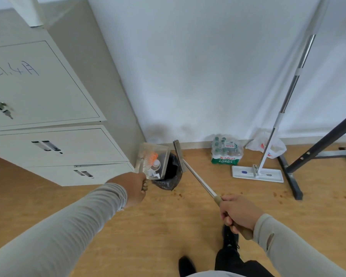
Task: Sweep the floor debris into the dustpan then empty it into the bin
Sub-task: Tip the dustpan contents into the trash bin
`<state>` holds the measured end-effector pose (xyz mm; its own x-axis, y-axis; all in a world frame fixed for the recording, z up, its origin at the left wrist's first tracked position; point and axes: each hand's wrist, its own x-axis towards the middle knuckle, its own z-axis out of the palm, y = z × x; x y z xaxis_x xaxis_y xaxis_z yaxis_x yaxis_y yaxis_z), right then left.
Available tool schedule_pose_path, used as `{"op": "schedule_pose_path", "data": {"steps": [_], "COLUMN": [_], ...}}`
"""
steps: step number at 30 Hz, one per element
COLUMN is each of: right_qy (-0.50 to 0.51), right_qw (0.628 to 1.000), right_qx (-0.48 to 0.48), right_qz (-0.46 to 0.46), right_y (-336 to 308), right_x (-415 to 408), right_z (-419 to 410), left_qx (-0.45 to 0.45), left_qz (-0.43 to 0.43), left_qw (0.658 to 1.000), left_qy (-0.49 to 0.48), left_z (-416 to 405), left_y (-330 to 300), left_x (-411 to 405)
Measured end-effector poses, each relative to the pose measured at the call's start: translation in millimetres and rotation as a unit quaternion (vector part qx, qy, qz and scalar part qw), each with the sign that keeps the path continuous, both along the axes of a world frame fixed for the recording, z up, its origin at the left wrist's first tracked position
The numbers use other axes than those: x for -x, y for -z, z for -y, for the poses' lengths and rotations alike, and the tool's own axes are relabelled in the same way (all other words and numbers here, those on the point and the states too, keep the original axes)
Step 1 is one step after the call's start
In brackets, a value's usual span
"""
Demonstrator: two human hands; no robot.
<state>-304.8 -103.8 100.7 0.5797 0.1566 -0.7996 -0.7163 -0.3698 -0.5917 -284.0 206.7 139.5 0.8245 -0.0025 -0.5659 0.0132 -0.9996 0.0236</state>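
The left hand (135,185) grips the dustpan (151,160), tipped over the black-lined bin (171,172) beside the cabinet (48,116). The right hand (238,213) is closed around the broom (190,168). One mop (257,172), one bottle pack (226,152) and scattered crumbs (278,195) lie nearby.

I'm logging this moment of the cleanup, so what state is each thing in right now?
dustpan: held over the bin, litter inside
bin: open, black liner
broom: lifted, head beside the bin
left hand: gripping the dustpan handle
right hand: gripping the broom handle
mop: leaning on the wall
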Motion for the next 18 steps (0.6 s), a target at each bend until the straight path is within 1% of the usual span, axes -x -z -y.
{"op": "schedule_pose_path", "data": {"steps": [4,8,13,18], "right_qy": [-0.003,-0.014,-0.022,-0.024], "right_qw": [1.0,1.0,1.0,1.0], "right_qx": [-0.009,0.005,0.002,-0.004], "right_qz": [-0.006,-0.004,0.006,0.01], "right_y": [1,2,1,1], "right_x": [1,2,4,3], "right_z": [-6,-11,-12,-12], "left_qx": [0.006,0.009,-0.002,-0.004], "left_qz": [-0.003,-0.007,0.022,0.002], "left_qw": [1.0,1.0,1.0,1.0], "left_qy": [-0.004,-0.007,0.004,0.018], "left_z": [0,-1,-3,0], "left_y": [3,5,2,3], "left_x": [2,3,4,7]}}
